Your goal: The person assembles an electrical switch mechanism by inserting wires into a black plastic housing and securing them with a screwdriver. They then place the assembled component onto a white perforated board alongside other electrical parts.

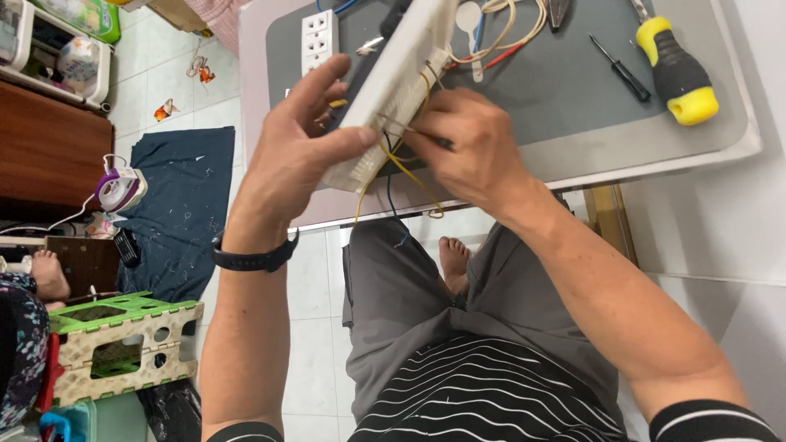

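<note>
My left hand [299,143] grips the near edge of a long white plastic socket strip housing [399,78], holding it tilted above the table's front edge. My right hand [467,147] pinches thin yellow wires [407,170] that come out of the housing's underside; a dark wire hangs with them toward my lap. A black band sits on my left wrist. The housing's far end is hidden behind more wires.
On the grey table mat [573,90] lie a yellow-and-black screwdriver [678,72], a thin black screwdriver [621,69], a white socket block [319,39] and loose wires [508,33]. On the floor at left: dark cloth [184,209], an iron [121,188], a green folding stool [123,344]. Another person's foot [45,274].
</note>
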